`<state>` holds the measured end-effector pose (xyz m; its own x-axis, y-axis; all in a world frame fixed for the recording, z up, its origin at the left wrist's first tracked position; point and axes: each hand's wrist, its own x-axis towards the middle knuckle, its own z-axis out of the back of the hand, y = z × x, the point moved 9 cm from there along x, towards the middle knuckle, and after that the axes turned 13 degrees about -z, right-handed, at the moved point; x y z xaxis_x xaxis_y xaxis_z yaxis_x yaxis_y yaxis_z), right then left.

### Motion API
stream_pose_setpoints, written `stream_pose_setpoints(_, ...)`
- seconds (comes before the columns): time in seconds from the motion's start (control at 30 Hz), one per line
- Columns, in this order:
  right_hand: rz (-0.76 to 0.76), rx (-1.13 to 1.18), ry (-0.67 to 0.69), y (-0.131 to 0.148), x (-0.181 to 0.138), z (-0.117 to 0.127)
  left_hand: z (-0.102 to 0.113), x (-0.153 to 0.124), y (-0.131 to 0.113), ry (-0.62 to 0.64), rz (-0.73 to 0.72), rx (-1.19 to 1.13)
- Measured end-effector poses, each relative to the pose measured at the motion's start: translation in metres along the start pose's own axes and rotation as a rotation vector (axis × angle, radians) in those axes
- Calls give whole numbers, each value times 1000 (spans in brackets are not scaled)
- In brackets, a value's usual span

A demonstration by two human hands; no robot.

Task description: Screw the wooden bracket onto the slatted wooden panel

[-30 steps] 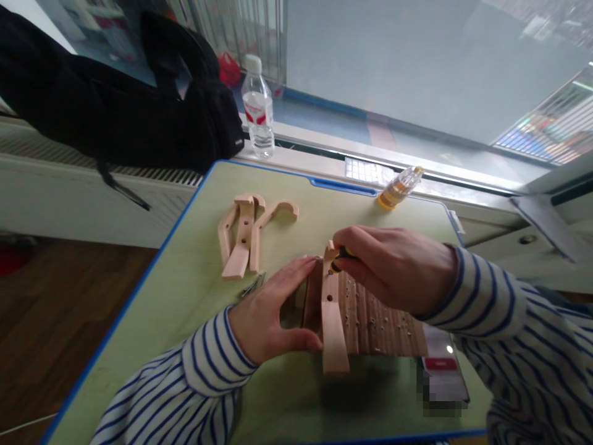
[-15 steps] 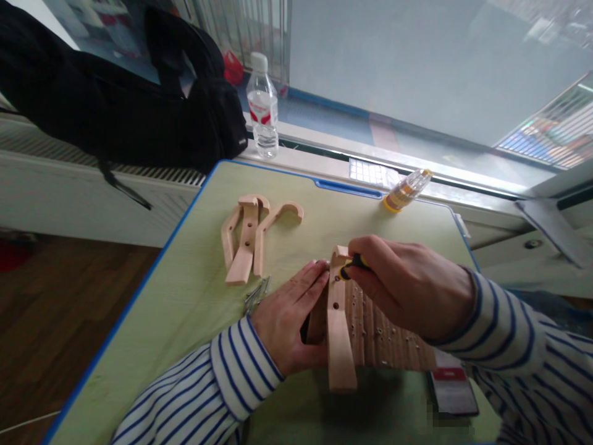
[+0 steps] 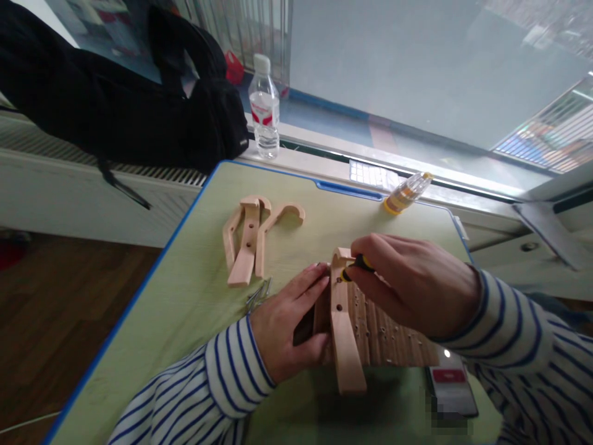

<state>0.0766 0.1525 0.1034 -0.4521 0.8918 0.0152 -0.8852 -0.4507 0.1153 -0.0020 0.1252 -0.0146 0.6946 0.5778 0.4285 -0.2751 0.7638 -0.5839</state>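
Head view: left hand [image 3: 290, 324], fingers spread, steadies the wooden hook [image 3: 345, 346] on the slatted board [image 3: 393, 340], apparently so the right hand [image 3: 412, 287], fist closed, can work the screwdriver [image 3: 354, 269].

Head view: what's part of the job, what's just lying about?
Job: left hand, right hand, screwdriver, hook, board; likely also spare hooks, screws.
Lying about: bottle, bag, yellow case, phone.

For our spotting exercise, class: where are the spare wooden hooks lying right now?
In the head view, the spare wooden hooks lie bunched on the green desk, left of centre, just beyond the loose screws and the left hand.
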Motion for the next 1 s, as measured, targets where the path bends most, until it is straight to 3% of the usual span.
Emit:
stream_pose_setpoints(0.3,166,-5,205,5,11,-6,-12,1,4,51,0,148)
stream_pose_setpoints(0.6,66,-114,345,-3,13,-7,-16,3,1,48,-44,214)
stream_pose_setpoints(1.0,-37,-153,148,-10,4,-9,-13,1,-3,22,-56,264)
